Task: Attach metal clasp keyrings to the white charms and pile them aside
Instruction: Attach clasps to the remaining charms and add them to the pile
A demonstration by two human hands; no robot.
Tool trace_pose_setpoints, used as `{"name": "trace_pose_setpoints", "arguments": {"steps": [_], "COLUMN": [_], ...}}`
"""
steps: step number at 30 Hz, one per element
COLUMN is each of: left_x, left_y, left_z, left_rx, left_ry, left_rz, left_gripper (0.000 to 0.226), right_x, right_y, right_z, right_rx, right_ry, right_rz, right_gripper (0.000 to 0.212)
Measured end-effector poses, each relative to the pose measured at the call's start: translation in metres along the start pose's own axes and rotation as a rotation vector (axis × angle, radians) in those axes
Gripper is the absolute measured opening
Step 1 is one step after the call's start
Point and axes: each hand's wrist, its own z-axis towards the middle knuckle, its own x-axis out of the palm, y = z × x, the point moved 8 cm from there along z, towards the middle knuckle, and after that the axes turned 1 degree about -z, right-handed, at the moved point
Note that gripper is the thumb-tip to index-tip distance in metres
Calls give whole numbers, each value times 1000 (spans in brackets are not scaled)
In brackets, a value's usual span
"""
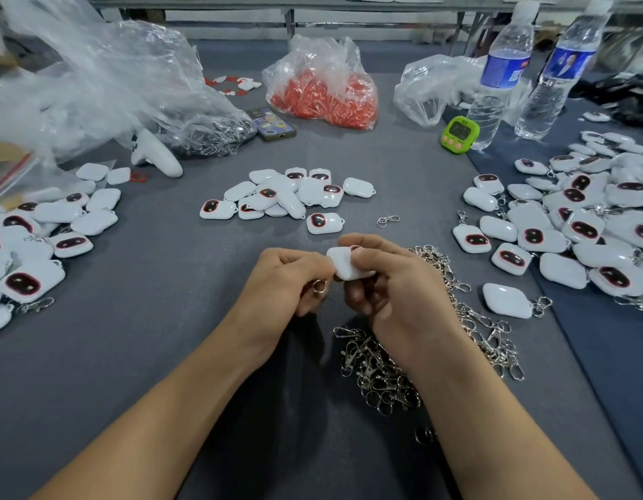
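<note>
Above the gray table (150,337), the right hand (395,290) grips a white charm (348,268); the left hand (287,279) pinches a keyring (319,286). I fear that tiny ring slips loose into the keyring pile (377,373). The big clear bag (96,84) holds metal clasps (211,137); the smaller bag (323,54) holds red bits (323,102).

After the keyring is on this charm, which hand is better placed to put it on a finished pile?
Probably the right hand: it grips the charm, and the pile of charms with clasps lies on its side. The left hand pinches only the ring.
</note>
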Motion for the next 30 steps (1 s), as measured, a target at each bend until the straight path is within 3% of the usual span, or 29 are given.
{"name": "trace_pose_setpoints", "arguments": {"steps": [3,8,12,14,16,20,26,28,30], "left_x": [-3,3,8,0,-7,-8,-6,-9,-11], "left_y": [-3,-18,-18,-18,-13,-9,-4,-2,0], "left_z": [0,-6,-8,-10,-10,-8,-7,-6,-5], "left_rx": [28,321,461,427,332,273,242,198,163], "left_ry": [-26,40,-3,-101,-156,-134,-145,-173,-176], "left_rz": [64,637,1107,1086,903,624,728,740,751], "left_gripper": [34,34,31,32,32,16,13,17,20], "right_x": [-1,-14,1,3,-5,-17,-35,-50,-65], "right_y": [-1,9,26,25,22,13,25,38,45], "right_z": [0,-2,-14,-13,-7,2,6,5,3], "right_rx": [-16,-155,-449,-459,-363,-170,-137,-167,-185], "right_ry": [-23,-172,-175,-168,-177,-170,-190,-249,-271], "right_rz": [-13,-83,-526,-547,-428,-292,-358,-97,377], "right_gripper": [22,23,19,17,15,13,28,19,15]}}
